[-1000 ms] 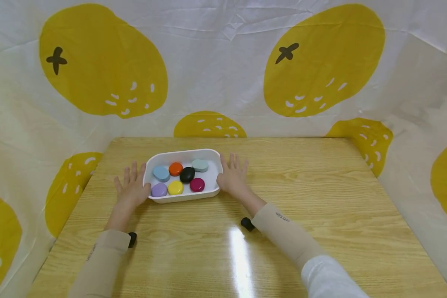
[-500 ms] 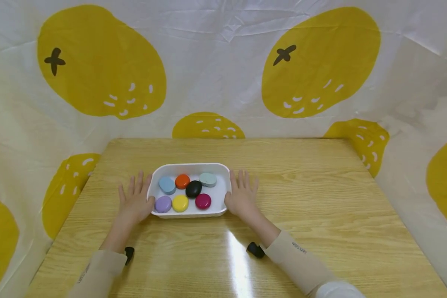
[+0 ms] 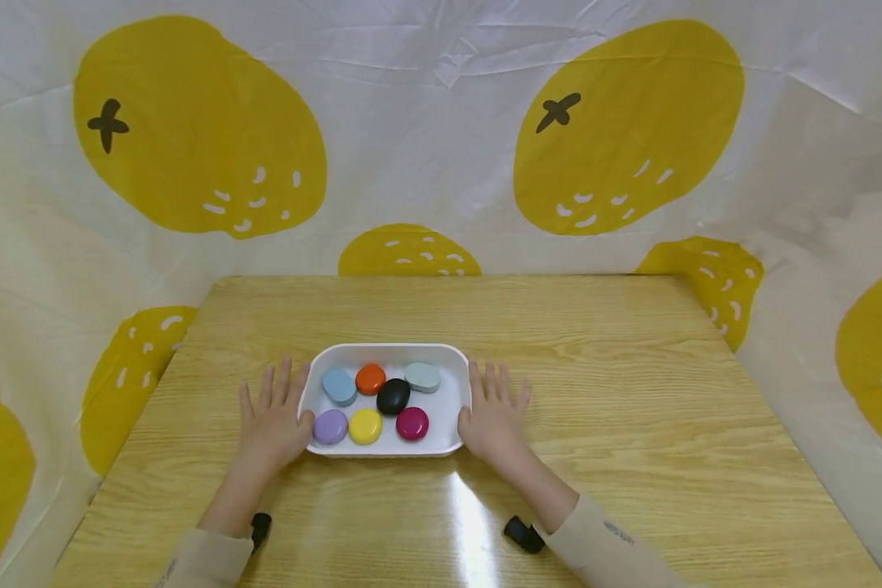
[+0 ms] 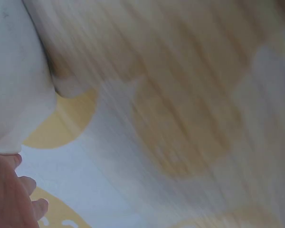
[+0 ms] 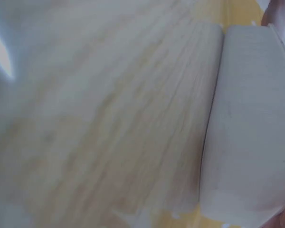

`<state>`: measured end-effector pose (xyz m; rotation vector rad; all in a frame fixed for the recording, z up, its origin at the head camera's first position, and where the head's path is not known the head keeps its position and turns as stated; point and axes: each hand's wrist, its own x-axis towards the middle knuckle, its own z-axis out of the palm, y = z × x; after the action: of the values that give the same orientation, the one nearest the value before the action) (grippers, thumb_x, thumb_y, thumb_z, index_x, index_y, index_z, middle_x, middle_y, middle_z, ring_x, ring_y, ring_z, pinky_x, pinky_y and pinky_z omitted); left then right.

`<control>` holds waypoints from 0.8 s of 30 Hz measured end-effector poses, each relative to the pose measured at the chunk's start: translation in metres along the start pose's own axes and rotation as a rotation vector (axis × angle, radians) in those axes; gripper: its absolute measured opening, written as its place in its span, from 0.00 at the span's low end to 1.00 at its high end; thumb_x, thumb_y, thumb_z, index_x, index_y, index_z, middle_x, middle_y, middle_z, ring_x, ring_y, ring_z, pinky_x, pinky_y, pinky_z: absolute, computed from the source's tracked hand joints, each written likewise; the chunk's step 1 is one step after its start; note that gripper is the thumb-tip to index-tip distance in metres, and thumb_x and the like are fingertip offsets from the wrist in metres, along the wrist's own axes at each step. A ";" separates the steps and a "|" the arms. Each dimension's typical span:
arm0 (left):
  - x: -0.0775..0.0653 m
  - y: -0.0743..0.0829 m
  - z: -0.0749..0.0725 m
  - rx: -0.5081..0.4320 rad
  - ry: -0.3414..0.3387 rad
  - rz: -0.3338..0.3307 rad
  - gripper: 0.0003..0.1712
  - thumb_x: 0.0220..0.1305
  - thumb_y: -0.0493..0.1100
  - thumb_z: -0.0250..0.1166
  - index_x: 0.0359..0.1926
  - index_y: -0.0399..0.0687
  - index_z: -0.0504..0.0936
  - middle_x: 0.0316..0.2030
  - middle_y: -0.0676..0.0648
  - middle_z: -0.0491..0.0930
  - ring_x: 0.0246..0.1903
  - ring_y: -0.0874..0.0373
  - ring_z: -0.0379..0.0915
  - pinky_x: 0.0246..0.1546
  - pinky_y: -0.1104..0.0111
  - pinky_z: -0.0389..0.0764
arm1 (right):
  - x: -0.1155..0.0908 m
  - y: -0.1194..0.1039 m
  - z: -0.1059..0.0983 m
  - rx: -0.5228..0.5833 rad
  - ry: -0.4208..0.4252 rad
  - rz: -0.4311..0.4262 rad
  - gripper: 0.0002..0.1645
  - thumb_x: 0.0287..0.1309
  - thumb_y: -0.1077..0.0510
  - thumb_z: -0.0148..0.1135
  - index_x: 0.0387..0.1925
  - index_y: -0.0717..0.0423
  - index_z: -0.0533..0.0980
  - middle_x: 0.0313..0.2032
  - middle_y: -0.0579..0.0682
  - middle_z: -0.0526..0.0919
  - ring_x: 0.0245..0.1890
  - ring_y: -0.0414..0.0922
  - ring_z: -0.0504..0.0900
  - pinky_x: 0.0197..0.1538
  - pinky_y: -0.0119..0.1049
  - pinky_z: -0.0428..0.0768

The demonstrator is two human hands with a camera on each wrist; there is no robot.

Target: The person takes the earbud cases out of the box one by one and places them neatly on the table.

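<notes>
A shallow white tray [image 3: 382, 449] lies on the wooden table between both hands. In it sit several smooth pebble-like pieces: light blue [image 3: 340, 387], orange [image 3: 371, 379], black [image 3: 393, 397], pale green [image 3: 422, 377], lavender [image 3: 330, 427], yellow [image 3: 365, 426] and magenta [image 3: 412, 424]. The left hand [image 3: 275, 423] touches the tray's left end, fingers spread straight, thumb by the rim. At the right end the right hand [image 3: 496, 420] rests in a mirrored pose. Each wrist view shows the white tray wall [image 4: 19, 76] close up, with only part of the hand.
The wooden table [image 3: 632, 408] extends around the tray. White cloth [image 3: 419, 147] printed with yellow fruit hangs behind and beside it. Black wrist devices [image 3: 523, 535] show under both beige sleeves [image 3: 603, 543]. A light reflection crosses the front of the table.
Both hands have moved the tray across the table toward the person and slightly right. It has straightened from a slight slant. The pieces inside have kept their layout.
</notes>
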<state>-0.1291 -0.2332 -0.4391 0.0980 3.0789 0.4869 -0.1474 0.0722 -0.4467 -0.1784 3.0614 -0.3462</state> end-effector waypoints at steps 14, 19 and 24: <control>-0.018 0.014 0.009 0.008 0.013 -0.014 0.37 0.62 0.45 0.45 0.71 0.44 0.46 0.70 0.37 0.37 0.68 0.38 0.26 0.60 0.42 0.19 | -0.022 0.012 -0.003 0.023 0.005 -0.007 0.40 0.60 0.49 0.46 0.70 0.53 0.47 0.68 0.62 0.50 0.69 0.59 0.41 0.62 0.65 0.32; -0.020 0.016 0.010 0.000 0.018 -0.019 0.37 0.62 0.45 0.45 0.71 0.44 0.46 0.70 0.38 0.36 0.68 0.40 0.25 0.60 0.42 0.20 | -0.025 0.014 -0.003 0.030 0.017 -0.016 0.40 0.60 0.49 0.46 0.70 0.53 0.47 0.68 0.62 0.50 0.69 0.60 0.42 0.62 0.65 0.32; -0.020 0.017 0.010 -0.006 0.017 -0.021 0.37 0.62 0.45 0.45 0.71 0.44 0.46 0.70 0.37 0.36 0.68 0.40 0.23 0.60 0.42 0.20 | -0.025 0.014 -0.002 0.032 0.022 -0.014 0.39 0.60 0.49 0.46 0.70 0.53 0.47 0.68 0.62 0.50 0.69 0.60 0.43 0.62 0.65 0.33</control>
<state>-0.1075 -0.2158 -0.4435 0.0618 3.0911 0.4989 -0.1242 0.0896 -0.4471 -0.1960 3.0757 -0.4012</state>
